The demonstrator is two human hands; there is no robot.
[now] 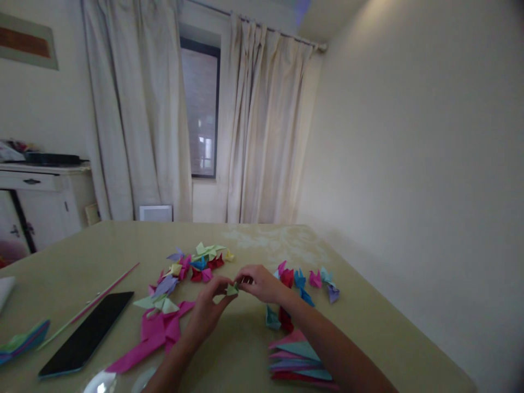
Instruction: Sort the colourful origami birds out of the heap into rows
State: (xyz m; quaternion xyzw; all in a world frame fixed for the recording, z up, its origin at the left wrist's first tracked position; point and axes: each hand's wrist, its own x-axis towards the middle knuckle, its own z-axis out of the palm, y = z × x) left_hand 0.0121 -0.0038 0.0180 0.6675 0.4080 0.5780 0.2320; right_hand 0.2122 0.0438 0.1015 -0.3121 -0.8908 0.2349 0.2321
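Both hands meet over the middle of the table, holding one small pale green folded paper piece [232,290] between them. My left hand [209,303] pinches it from the left with thumb and fingers. From the right, the fingertips of my right hand [257,282] close on its other side. Left of the hands lie many-coloured paper figures, among them a light green one [207,251], a purple one [166,286] and a large magenta one [160,328]. To the right sit more small figures, including a blue one [302,284] and a teal one [272,317].
A stack of folded coloured papers [297,357] lies under my right forearm. At left are a black phone-like slab [88,333], a thin pink and green stick [96,300] and more coloured paper [24,343]. The table [245,349] meets a wall on the right.
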